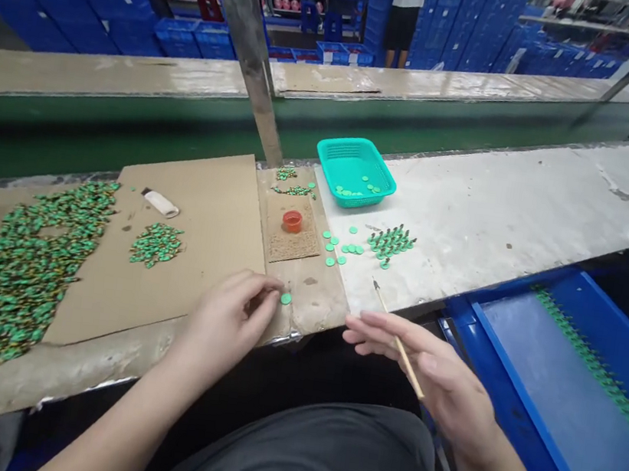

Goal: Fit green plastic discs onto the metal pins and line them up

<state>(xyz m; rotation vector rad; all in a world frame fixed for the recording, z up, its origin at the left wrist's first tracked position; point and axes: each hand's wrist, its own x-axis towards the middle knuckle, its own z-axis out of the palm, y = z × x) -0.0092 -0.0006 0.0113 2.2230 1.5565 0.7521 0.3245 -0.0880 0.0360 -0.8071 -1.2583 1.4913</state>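
My left hand (pixel 238 310) is closed in a pinch at the bench's front edge, its fingertips beside a small green disc (pixel 286 298). What the fingertips hold, if anything, is too small to make out. In my right hand (pixel 436 367) lies a thin brush (pixel 389 311) with a pale wooden handle and dark tip; the fingers are fairly straight around it. The tip points up over the white bench top. Ahead of my hands sits a red cap-like cup (pixel 291 222) on a cardboard piece (pixel 295 250). Loose green discs (pixel 330 261) lie right of it.
Green discs with upright dark pieces (pixel 392 242) stand grouped near a turquoise basket (pixel 357 175) holding discs. A big heap of small green-and-gold parts (pixel 11 288), a smaller pile (pixel 155 245) and a white tube (pixel 160 203) lie left. Rows of parts fill a blue tray's edge (pixel 507 354).
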